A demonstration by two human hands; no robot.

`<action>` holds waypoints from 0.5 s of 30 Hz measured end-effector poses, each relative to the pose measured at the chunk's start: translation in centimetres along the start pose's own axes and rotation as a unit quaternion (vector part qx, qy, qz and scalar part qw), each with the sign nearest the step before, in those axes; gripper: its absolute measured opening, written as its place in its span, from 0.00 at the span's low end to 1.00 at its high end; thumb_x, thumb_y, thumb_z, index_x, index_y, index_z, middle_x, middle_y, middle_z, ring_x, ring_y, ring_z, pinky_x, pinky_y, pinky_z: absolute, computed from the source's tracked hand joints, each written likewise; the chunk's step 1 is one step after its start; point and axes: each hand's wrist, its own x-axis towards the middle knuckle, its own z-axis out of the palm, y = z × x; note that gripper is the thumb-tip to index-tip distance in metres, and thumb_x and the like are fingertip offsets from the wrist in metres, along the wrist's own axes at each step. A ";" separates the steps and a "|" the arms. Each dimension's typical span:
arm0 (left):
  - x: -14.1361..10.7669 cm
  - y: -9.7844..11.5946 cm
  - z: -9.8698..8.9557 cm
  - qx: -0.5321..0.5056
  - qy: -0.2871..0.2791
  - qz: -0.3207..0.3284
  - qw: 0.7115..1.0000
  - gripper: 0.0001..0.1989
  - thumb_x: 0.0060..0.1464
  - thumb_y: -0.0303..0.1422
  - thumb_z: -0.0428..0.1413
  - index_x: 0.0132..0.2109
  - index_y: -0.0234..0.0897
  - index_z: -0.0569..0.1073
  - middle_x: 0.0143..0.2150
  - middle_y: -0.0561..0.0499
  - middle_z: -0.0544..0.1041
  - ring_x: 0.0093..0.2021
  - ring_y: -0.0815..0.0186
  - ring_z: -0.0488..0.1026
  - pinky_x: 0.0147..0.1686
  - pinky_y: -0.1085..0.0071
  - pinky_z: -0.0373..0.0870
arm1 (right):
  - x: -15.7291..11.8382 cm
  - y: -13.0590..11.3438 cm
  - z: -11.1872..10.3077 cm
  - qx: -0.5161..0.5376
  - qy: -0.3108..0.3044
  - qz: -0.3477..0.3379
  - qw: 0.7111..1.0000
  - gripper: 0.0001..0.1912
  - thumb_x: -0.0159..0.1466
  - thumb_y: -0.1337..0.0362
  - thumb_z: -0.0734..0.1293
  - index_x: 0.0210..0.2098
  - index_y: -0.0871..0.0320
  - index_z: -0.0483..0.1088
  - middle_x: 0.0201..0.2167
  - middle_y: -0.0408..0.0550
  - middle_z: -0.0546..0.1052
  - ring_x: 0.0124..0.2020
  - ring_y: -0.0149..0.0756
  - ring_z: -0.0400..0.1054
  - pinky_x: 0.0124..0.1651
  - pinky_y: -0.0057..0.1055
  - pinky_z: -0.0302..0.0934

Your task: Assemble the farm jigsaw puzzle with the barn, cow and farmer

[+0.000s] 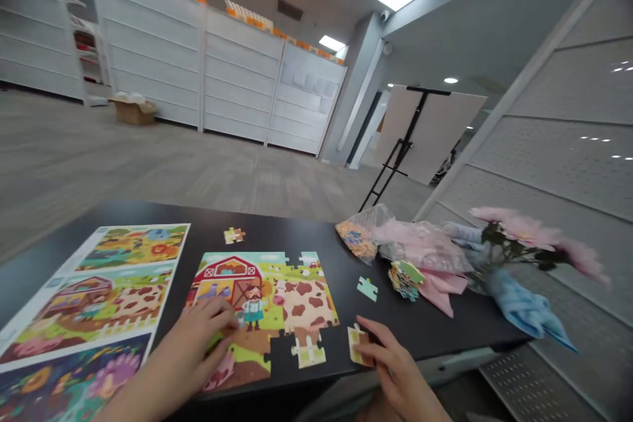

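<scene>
A partly joined farm puzzle (277,297) lies on the dark table, showing a red barn, a farmer and a spotted cow. My left hand (210,336) rests over its lower left part with curled fingers; whether anything is under them is hidden. To the right of the puzzle, my right hand (390,359) holds a piece (355,343) with a fence pattern between thumb and fingers, close to the table's front edge. A fence piece (309,349) juts down from the cow section, with a gap on its left. One loose green piece (367,288) lies above my right hand.
Left of the puzzle is a printed picture sheet (165,277). A loose piece (234,235) lies behind the puzzle. At the right are a piece stack (405,279), a plastic bag of pieces (357,241), pink cloth (442,287), blue cloth (529,306) and flowers (527,229).
</scene>
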 end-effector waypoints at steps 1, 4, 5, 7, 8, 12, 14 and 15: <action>0.0 -0.4 0.2 0.001 0.000 0.009 1.000 0.08 0.63 0.29 0.51 0.44 0.45 0.74 0.47 0.49 0.76 0.49 0.55 0.73 0.49 0.61 0.70 | -0.1 -0.4 -0.2 0.001 0.015 0.032 0.999 0.22 0.65 0.72 0.58 0.53 0.50 0.75 0.66 0.53 0.69 0.66 0.46 0.64 0.66 0.49 0.62; -0.1 -1.2 0.3 0.009 -0.002 0.031 0.999 0.07 0.64 0.32 0.52 0.46 0.46 0.74 0.48 0.49 0.77 0.49 0.56 0.74 0.50 0.62 0.71 | 0.0 -1.6 -0.7 0.008 0.037 0.104 0.994 0.22 0.65 0.67 0.62 0.58 0.54 0.69 0.63 0.58 0.71 0.63 0.48 0.66 0.65 0.50 0.63; -0.2 -1.3 0.3 0.012 0.000 0.035 0.999 0.07 0.64 0.33 0.52 0.46 0.46 0.74 0.49 0.49 0.77 0.49 0.56 0.74 0.50 0.62 0.71 | 0.0 -1.8 -0.8 0.010 0.033 0.115 0.993 0.23 0.64 0.65 0.65 0.59 0.55 0.67 0.62 0.59 0.71 0.62 0.49 0.67 0.64 0.50 0.63; -0.3 -1.2 0.2 0.015 0.003 0.037 0.999 0.07 0.65 0.33 0.52 0.46 0.46 0.75 0.49 0.48 0.77 0.49 0.56 0.74 0.49 0.63 0.72 | 0.0 -2.1 -0.7 0.013 0.016 0.125 0.992 0.26 0.62 0.63 0.69 0.59 0.55 0.67 0.59 0.58 0.72 0.61 0.49 0.67 0.64 0.49 0.62; -0.3 -1.1 0.2 0.016 0.003 0.035 0.999 0.08 0.66 0.34 0.51 0.46 0.45 0.75 0.48 0.48 0.77 0.49 0.56 0.74 0.49 0.63 0.73 | 0.1 -2.3 -0.6 0.016 0.009 0.127 0.992 0.25 0.61 0.64 0.71 0.57 0.54 0.68 0.58 0.57 0.73 0.60 0.49 0.68 0.64 0.48 0.63; -0.2 -0.5 0.3 0.012 0.002 0.022 1.000 0.08 0.67 0.34 0.50 0.44 0.44 0.74 0.47 0.48 0.77 0.48 0.57 0.74 0.47 0.63 0.73 | 0.8 -3.0 -0.1 0.039 -0.006 0.133 0.990 0.16 0.60 0.69 0.69 0.48 0.55 0.71 0.52 0.54 0.75 0.53 0.45 0.71 0.56 0.41 0.67; -0.1 -0.3 0.3 0.008 0.005 0.025 1.000 0.08 0.67 0.33 0.50 0.44 0.44 0.74 0.47 0.48 0.76 0.48 0.57 0.74 0.48 0.63 0.72 | 1.3 -3.5 -0.1 0.046 -0.016 0.130 0.990 0.17 0.58 0.70 0.68 0.47 0.55 0.71 0.50 0.53 0.75 0.51 0.44 0.71 0.54 0.38 0.67; -0.1 -0.2 0.3 0.007 0.007 0.026 1.000 0.08 0.67 0.33 0.50 0.44 0.44 0.74 0.47 0.48 0.76 0.48 0.57 0.74 0.48 0.64 0.72 | 1.6 -3.8 -0.2 0.046 -0.020 0.126 0.991 0.18 0.56 0.71 0.69 0.47 0.54 0.70 0.50 0.52 0.75 0.51 0.44 0.71 0.54 0.38 0.67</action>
